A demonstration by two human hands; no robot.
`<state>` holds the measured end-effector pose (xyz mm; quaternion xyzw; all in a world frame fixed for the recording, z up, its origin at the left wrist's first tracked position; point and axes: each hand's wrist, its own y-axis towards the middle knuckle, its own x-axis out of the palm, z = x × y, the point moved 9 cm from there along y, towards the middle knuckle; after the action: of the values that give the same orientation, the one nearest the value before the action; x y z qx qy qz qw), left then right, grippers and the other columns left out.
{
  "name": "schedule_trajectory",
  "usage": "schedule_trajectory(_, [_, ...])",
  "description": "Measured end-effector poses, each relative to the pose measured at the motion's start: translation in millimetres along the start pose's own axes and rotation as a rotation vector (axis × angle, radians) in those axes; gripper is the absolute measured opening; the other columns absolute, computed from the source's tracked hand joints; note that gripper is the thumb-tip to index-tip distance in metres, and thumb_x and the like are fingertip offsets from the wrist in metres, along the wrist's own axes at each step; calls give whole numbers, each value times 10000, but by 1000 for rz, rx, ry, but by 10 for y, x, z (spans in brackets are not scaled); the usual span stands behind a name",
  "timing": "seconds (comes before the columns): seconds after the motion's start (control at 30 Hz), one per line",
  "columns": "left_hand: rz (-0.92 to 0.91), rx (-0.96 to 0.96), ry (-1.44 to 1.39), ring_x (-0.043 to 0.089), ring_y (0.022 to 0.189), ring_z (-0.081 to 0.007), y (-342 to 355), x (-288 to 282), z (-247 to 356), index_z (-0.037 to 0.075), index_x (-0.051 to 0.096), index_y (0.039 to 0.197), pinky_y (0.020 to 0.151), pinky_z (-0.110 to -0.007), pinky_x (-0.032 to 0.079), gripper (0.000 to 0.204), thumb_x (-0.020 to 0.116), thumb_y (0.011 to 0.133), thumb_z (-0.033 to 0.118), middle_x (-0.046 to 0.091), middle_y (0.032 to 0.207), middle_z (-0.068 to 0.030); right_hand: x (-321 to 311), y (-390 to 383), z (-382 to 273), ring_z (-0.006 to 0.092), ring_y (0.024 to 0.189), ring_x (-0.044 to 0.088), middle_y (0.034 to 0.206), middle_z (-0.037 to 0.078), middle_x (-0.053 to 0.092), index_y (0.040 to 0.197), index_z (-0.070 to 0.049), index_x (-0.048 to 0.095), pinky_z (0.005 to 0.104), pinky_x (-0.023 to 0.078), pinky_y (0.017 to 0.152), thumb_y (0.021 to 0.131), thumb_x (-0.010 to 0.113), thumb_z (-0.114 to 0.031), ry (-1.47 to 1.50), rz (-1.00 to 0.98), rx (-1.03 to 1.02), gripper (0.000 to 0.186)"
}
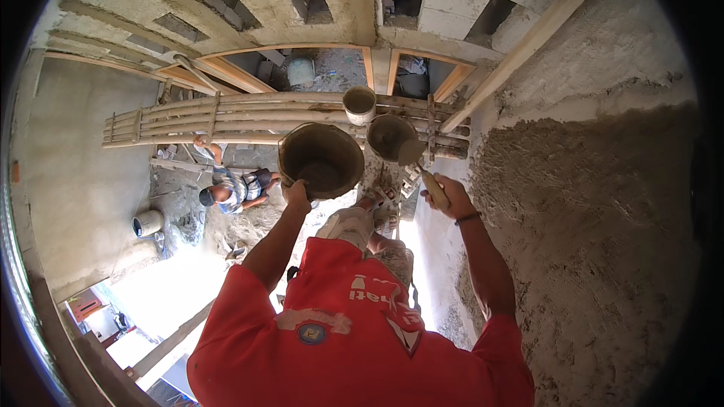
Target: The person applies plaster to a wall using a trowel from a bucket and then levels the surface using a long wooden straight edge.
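Observation:
My left hand (296, 193) grips the near rim of a dark bucket (305, 145), which is tilted so that its inside shows; only a dark grey residue can be made out at the bottom. In my right hand (451, 197) is a trowel (411, 152), held by its handle, its blade smeared with grey mortar. The blade hangs at the near right rim of a second dark bucket (375, 147), whether touching it I cannot tell. Just beyond stands a pale bucket (360, 114) with a mortar-crusted rim.
Bamboo scaffold poles (264, 117) run crosswise in front, high above the floor. A wooden beam (528, 38) slants down at the right, beside a wall with wet, rough plaster (573, 203). Below left, another person (237, 188) stands near a lying bucket (148, 223).

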<state>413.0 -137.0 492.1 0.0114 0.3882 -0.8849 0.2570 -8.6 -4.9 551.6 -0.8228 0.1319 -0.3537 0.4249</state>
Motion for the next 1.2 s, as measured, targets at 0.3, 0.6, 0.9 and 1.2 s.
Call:
schedule_trajectory(0.3, [36, -246, -324, 576, 1066, -309, 353, -1160, -580, 68, 477, 1258, 852, -468, 531, 502, 605, 774, 105, 542, 1199, -143, -292, -41, 888, 271, 709, 655, 951, 153, 620, 1416, -62, 324, 378, 556, 566, 884, 579, -337, -485, 144, 54, 651])
schedule_trajectory(0.6, [83, -349, -210, 580, 1057, -276, 283, -875, -881, 38, 534, 1197, 832, -404, 512, 442, 615, 788, 187, 562, 1195, -137, -2815, -1039, 2801, 200, 395, 472, 704, 101, 500, 896, -33, 439, 350, 390, 328, 859, 577, -126, -222, 638, 188, 171])
schedule_trajectory(0.9, [10, -126, 738, 558, 1118, -310, 1308, 14, -1426, 40, 540, 1206, 941, -364, 450, 476, 666, 788, 229, 559, 1226, -178, -2846, -1695, 3316, 277, 539, 609, 771, 146, 598, 1140, -53, 532, 405, 525, 446, 901, 509, -158, -223, 799, 322, 262])
schedule_trajectory(1.2, [185, 50, 537, 585, 1089, -324, 3882, 680, -2624, 60, 602, 1109, 909, -387, 476, 445, 754, 714, 198, 610, 1133, -200, -2967, -610, 3405, 297, 640, 644, 865, 150, 624, 1220, -96, 476, 432, 549, 535, 909, 507, -187, -229, 761, 516, 325])
